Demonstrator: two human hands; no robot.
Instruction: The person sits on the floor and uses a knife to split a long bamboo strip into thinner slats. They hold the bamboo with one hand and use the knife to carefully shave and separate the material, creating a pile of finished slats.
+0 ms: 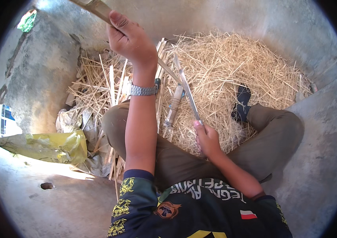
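My left hand (pixel 130 37), raised at the upper left, is closed around a bamboo strip (pixel 93 8). The strip slants down past my wrist, and its lower end (pixel 169 70) meets or crosses the blade in front of me; I cannot tell whether they touch. In my right hand (pixel 206 139), low and near my lap, is a long-bladed knife (pixel 189 95), its blade pointing up and away. Just left of the blade, a slim, pale, tube-like object (pixel 173 106) with a bit of blue lies on the shavings.
A broad heap of bamboo shavings (pixel 224 59) spreads ahead, between my crossed legs (pixel 275 123) and the concrete wall (pixel 216 18). Split bamboo strips (pixel 113 79) pile up at the left. A yellow plastic sack (pixel 53 147) lies beside a small hole (pixel 47 185) in the concrete.
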